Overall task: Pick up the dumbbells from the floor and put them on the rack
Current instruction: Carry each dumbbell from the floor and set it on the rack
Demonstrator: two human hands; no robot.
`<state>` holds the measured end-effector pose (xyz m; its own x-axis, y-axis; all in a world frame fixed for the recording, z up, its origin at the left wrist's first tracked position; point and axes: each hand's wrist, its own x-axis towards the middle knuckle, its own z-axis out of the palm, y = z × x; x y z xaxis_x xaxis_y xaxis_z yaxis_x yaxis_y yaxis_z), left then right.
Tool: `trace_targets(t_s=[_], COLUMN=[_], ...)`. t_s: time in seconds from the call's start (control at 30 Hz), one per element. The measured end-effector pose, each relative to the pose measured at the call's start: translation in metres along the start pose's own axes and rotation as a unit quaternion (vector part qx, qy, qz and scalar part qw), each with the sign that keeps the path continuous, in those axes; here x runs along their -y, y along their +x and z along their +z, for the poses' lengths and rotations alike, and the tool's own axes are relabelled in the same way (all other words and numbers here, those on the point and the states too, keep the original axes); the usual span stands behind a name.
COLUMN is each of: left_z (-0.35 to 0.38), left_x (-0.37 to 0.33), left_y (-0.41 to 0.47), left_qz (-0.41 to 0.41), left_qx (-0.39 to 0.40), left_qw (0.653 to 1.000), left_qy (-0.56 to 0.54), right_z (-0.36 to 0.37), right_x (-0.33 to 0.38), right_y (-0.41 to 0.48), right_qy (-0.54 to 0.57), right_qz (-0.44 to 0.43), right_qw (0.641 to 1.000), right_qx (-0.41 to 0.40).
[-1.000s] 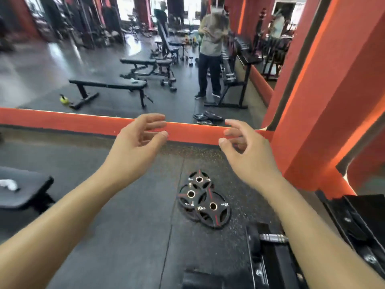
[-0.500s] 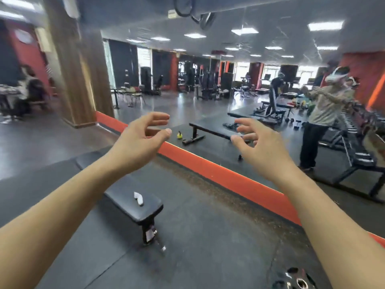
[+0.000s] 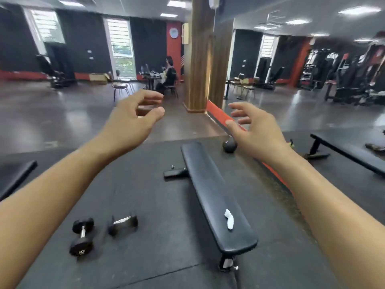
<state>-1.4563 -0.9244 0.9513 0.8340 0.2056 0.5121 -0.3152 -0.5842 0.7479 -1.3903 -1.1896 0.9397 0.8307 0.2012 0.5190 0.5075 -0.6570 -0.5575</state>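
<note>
Grip state: left grip (image 3: 129, 119) and right grip (image 3: 256, 130) loosely spread, holding nothing | dumbbells (image 3: 81, 236) on floor (image 3: 158, 215), well apart from both

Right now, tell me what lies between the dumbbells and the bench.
Nothing: the head view shows only bare floor mat between the closest dumbbell and the bench.

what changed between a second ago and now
The head turned left: the weight plates left the view, the flat bench came to the middle, and a left dumbbell and a right dumbbell now show on the floor beside it. Nothing was taken hold of or let go. The left hand and right hand stayed raised in front, empty, fingers loosely curled.
</note>
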Motion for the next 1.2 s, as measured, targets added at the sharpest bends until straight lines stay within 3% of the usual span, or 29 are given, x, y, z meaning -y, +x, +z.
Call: trace_targets(t_s=[0.27,0.57,0.93,1.2], left_z=[-0.041,-0.074,-0.065,-0.067], left_x=[0.152,0.351,0.546,0.649], left_y=[0.087,0.231,0.333,0.457], left_qz=[-0.093,-0.183,-0.337,-0.379], left_qx=[-0.092,-0.088,-0.097,-0.143], left_qw=[0.990,0.975,0.934,0.908], left_qy=[0.060,0.087,0.072,0.108], right_z=[0.194,0.416,0.609,0.737], right_x=[0.013,0.023,-0.007,-0.024], right_y=[0.152,0.294,0.423,0.571], right_qy=[0.072,0.077,0.062,0.082], right_qz=[-0.095,-0.084,-0.033,-0.082], right_qw=[0.988,0.972,0.957,0.935], right_qx=[0.099,0.206,0.281,0.334])
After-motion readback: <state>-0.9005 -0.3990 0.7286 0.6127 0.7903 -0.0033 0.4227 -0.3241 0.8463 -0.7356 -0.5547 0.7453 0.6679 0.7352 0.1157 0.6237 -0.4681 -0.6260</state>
